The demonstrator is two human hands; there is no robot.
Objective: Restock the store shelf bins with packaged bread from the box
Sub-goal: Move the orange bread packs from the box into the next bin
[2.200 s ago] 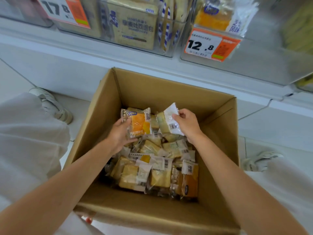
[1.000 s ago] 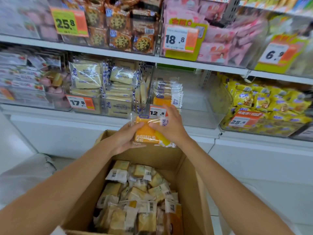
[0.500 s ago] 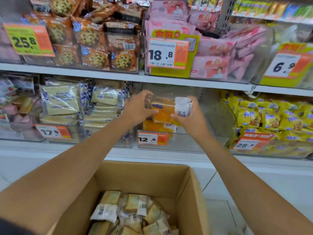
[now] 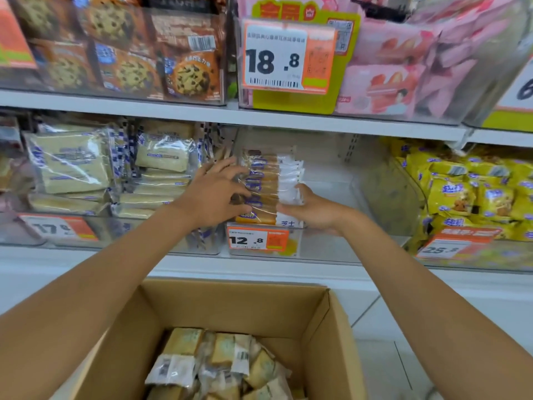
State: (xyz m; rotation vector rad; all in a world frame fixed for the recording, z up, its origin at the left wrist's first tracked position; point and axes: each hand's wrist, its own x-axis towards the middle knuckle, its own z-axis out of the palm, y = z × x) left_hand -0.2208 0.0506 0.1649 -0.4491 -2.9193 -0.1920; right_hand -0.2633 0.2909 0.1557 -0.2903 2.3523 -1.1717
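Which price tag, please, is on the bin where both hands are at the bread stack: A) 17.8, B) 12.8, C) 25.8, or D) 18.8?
B: the 12.8 tag hangs on the clear bin just below the bread stack flanked by the left hand and right hand.

Both bread packets [image 4: 264, 202] now inside bin [image 4: 326, 246]

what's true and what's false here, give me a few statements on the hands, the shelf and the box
The left hand and the right hand both touch the bread stack in the clear bin. True.
The price tag below that stack reads 25.8. False: it reads 12.8.
The cardboard box is empty. False: bread packs lie in it.
Yellow packs sit in the next bin to the right. True.
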